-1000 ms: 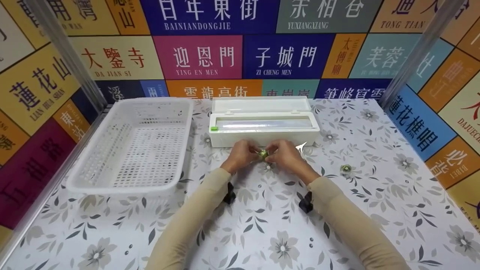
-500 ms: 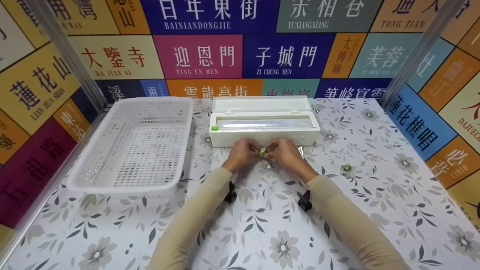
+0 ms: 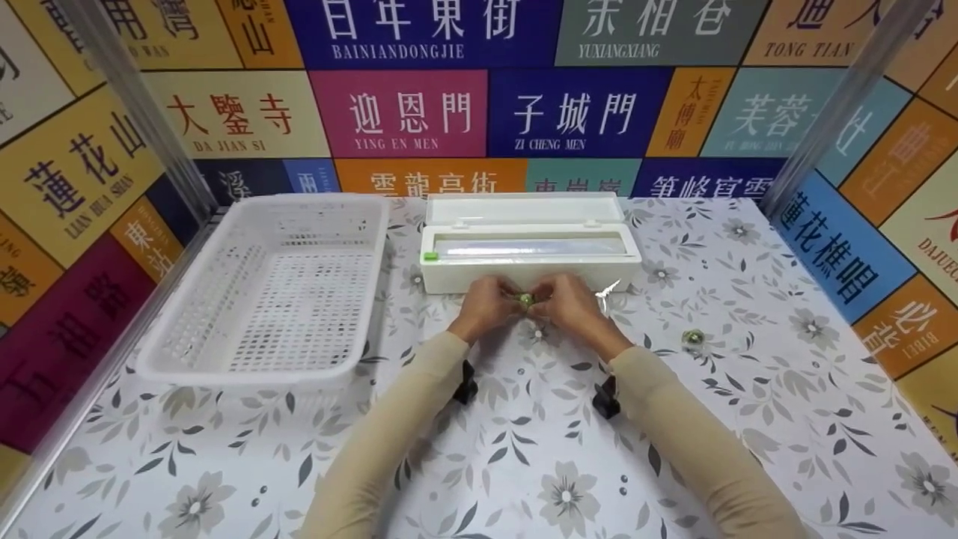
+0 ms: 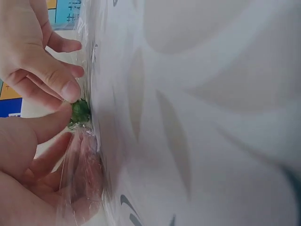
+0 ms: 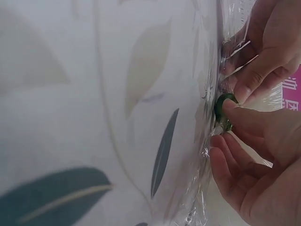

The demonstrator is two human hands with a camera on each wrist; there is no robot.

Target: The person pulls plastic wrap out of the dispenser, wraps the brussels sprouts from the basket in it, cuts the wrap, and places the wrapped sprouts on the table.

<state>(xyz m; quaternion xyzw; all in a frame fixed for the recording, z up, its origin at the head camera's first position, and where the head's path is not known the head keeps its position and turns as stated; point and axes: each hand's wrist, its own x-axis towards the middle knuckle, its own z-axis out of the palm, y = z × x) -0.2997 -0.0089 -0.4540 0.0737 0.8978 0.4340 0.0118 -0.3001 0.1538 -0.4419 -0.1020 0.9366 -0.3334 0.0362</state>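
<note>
A small, round, dark-green item (image 3: 526, 299) sits between both hands, low over the table in front of the dispenser; its exact kind I cannot tell. Clear cling film (image 4: 77, 174) lies around it, spreading in wrinkles over the fingers. My left hand (image 3: 486, 305) pinches the item and film from the left, thumb against the green surface. From the right, my right hand (image 3: 565, 303) does the same, and the thumbs nearly meet in the right wrist view. A loose film edge (image 3: 608, 294) glints beside the right hand.
Behind the hands stands a white cling film dispenser (image 3: 531, 278), lid raised, with a green slider (image 3: 430, 256). A white perforated basket (image 3: 254, 374) stands at the left. Another small green item (image 3: 692, 338), apparently wrapped in film, lies to the right on the floral tablecloth (image 3: 561, 442).
Both hands stay at the green item, with small finger shifts and a slight move toward the dispenser. The loose film edge by the right hand changes shape.
</note>
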